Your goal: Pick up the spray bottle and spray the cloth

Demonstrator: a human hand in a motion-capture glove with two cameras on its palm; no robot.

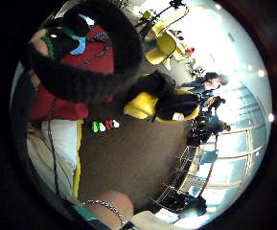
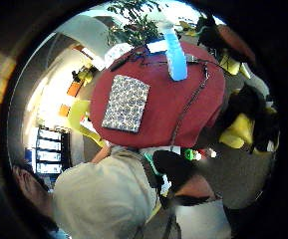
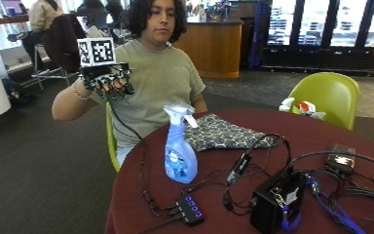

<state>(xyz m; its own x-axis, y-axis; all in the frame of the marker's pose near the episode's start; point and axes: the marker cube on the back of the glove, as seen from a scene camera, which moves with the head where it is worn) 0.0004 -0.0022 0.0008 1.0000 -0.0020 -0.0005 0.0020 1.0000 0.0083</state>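
Your gloved right hand (image 3: pixel 109 84) is raised beside your shoulder, fingers loosely curled, holding nothing. The translucent blue plastic spray bottle (image 3: pixel 179 146) stands upright on the round maroon table (image 3: pixel 343 136), just beside the flat patterned cloth (image 3: pixel 222 132).

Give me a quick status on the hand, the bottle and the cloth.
Gloved right hand raised beside the shoulder, holding nothing. Spray bottle upright on the table, untouched. Cloth flat behind it. Cables lie beside the bottle.

A person in a short-sleeved olive-grey T-shirt (image 3: pixel 155 83), with dark curly hair reaching the shoulders. The right hand (image 3: pixel 109 83) wears a black glove with dark fingertip caps, and a beaded bracelet (image 3: pixel 77 91) circles that wrist.
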